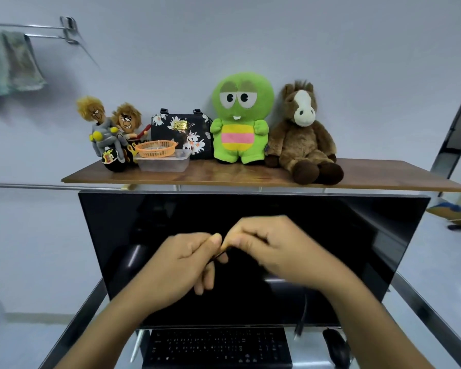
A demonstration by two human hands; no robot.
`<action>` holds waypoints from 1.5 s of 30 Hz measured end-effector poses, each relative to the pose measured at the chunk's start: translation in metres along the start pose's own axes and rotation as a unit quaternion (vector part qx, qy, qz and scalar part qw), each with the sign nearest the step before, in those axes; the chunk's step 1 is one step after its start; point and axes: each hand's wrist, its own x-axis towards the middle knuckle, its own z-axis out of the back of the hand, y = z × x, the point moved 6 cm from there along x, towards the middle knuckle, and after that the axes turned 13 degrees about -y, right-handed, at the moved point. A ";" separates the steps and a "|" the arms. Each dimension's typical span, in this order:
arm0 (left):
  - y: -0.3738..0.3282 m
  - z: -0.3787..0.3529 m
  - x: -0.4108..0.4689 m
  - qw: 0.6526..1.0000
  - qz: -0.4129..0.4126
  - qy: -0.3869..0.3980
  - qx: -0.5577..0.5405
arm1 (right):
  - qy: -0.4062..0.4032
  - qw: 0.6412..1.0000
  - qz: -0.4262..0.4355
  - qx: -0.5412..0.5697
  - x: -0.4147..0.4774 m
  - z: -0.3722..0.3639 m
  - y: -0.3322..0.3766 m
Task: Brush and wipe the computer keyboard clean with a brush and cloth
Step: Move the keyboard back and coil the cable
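While the keyboard (218, 347) lies on the surface (310, 354), the monitor's (357, 235) lower edge just behind it, the left hand (181, 262) and right hand (274, 249) meet well above it, both pinching one thin, blurred stick (218, 253). Right of the keyboard, a mouse (336, 347) sits apart, a bare gap between.

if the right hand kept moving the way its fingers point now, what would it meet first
The left hand: the right hand points leftward at it, fingertips almost meeting over a thin item both seem to pinch. The monitor lies behind, though depth is unclear.
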 end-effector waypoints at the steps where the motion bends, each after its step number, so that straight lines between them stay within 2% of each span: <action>1: 0.003 -0.005 -0.007 0.997 0.035 0.025 -0.060 | -0.017 1.000 -0.013 0.008 0.005 0.010 -0.007; 3: -0.001 -0.016 -0.019 0.979 0.067 0.076 -0.174 | -0.052 0.997 -0.042 0.041 0.010 0.022 -0.022; 4: -0.008 -0.021 -0.023 0.960 0.078 0.097 -0.253 | -0.069 0.994 -0.052 0.064 0.010 0.022 -0.027; 6: -0.026 -0.026 -0.025 0.897 0.092 0.103 -0.419 | -0.097 0.987 -0.057 0.114 0.006 0.010 -0.034; 8: -0.038 -0.020 -0.018 0.839 0.091 0.050 -0.535 | -0.098 0.985 -0.059 0.133 -0.003 -0.013 -0.034; 10: -0.038 -0.009 -0.005 0.815 0.092 -0.035 -0.571 | -0.056 0.992 -0.060 0.094 -0.016 -0.040 -0.032; 11: -0.034 -0.003 0.001 0.825 0.089 -0.073 -0.554 | -0.023 0.997 -0.059 0.054 -0.022 -0.050 -0.031; 12: -0.031 0.001 0.007 0.849 0.082 -0.104 -0.511 | 0.014 0.999 -0.050 0.003 -0.028 -0.058 -0.028; 15: -0.017 0.003 0.014 0.949 0.040 -0.137 -0.281 | 0.070 0.981 0.011 -0.182 -0.032 -0.055 -0.015; 17: -0.012 -0.003 0.012 0.986 0.000 -0.116 -0.117 | 0.040 0.980 0.033 -0.192 -0.027 -0.033 0.000; 19: -0.009 -0.012 0.006 0.997 -0.015 -0.073 -0.014 | 0.009 0.990 0.039 -0.133 -0.022 -0.009 0.013; 21: -0.007 -0.028 -0.002 0.999 0.026 0.005 -0.035 | -0.004 0.998 0.018 -0.053 -0.016 0.007 0.014; 23: -0.009 -0.043 -0.012 0.984 0.091 0.068 -0.136 | -0.011 0.999 -0.022 0.042 -0.010 0.015 0.008; 25: -0.011 -0.049 -0.019 0.947 0.157 0.079 -0.269 | -0.039 0.994 -0.038 0.098 -0.006 0.017 -0.003; 28: -0.012 -0.054 -0.024 0.869 0.230 0.105 -0.426 | -0.070 0.977 -0.072 0.190 -0.009 0.008 -0.022; 31: -0.017 -0.057 -0.025 0.805 0.246 0.153 -0.518 | -0.100 0.942 -0.123 0.295 -0.017 -0.007 -0.034; 34: -0.015 -0.058 -0.025 0.771 0.260 0.150 -0.561 | -0.140 0.925 -0.169 0.311 -0.028 -0.020 -0.043; 37: -0.008 -0.056 -0.024 0.766 0.284 0.089 -0.570 | -0.135 0.943 -0.171 0.250 -0.039 -0.024 -0.048; 39: -0.003 -0.054 -0.023 0.771 0.295 0.034 -0.563 | -0.087 0.941 -0.182 0.271 -0.046 -0.027 -0.049; 41: 0.000 -0.054 -0.022 0.812 0.282 -0.013 -0.512 | -0.048 0.923 -0.211 0.317 -0.052 -0.032 -0.049; 43: 0.003 -0.056 -0.021 0.868 0.252 -0.054 -0.424 | -0.038 0.935 -0.197 0.291 -0.053 -0.031 -0.047; 45: 0.008 -0.059 -0.021 0.897 0.235 -0.081 -0.366 | -0.053 0.947 -0.189 0.254 -0.052 -0.028 -0.049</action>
